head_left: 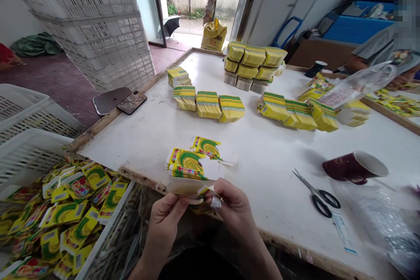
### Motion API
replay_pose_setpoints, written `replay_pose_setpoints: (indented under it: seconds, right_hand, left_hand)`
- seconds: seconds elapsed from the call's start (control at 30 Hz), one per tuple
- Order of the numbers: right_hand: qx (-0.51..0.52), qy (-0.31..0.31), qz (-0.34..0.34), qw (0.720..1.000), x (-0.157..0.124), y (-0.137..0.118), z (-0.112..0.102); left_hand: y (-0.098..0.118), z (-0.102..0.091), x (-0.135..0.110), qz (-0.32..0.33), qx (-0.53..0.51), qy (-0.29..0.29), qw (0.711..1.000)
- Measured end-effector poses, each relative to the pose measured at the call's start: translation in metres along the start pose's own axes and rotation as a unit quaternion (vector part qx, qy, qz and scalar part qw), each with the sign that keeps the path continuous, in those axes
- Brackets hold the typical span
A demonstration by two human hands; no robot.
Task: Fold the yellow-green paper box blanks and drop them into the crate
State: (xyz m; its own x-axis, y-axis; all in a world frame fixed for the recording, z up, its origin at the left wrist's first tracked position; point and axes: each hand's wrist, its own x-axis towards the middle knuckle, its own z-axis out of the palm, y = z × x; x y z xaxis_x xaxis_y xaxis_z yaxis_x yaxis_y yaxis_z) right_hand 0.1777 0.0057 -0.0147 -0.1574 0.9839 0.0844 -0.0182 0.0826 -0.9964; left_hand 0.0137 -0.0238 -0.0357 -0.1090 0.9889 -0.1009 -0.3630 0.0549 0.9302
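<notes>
Just over the near table edge, my left hand [166,218] pinches the left end of a small cardboard carton [188,186], its pale side toward me. The fingers of my right hand [233,206] close on the carton's right end, by a yellow flap; one fingertip has a whitish wrap. Directly beyond the carton lies a pile of flat yellow-green printed cartons [185,164]. Another flat carton [206,145] rests behind the pile with its white flaps spread. My fingers partly hide the held carton.
At left, a white crate [108,238] holds many yellow packets. Bundled cartons stand in rows [208,105] and a stack [247,65] across the table [147,140]. Scissors [316,194], a tipped maroon mug [351,167] and a phone [131,102] lie around. A person [370,57] sits far right.
</notes>
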Motion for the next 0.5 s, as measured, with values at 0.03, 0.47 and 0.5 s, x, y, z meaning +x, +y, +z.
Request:
replay_pose_setpoints:
  seconds: [0.03, 0.47, 0.5]
  right_hand:
    - [-0.047, -0.01, -0.022, 0.999, 0.0, -0.003, -0.004]
    - [-0.361, -0.111, -0.213, 0.901, -0.006, -0.027, -0.029]
    - [-0.383, -0.122, -0.235, 0.885, -0.006, -0.029, -0.03]
  left_hand:
    - [0.003, 0.001, 0.0, 0.011, -0.002, 0.003, 1.0]
    - [0.047, -0.015, 0.014, 0.174, 0.027, -0.031, 0.984]
    - [0.049, -0.014, 0.014, 0.154, 0.08, -0.076, 0.982]
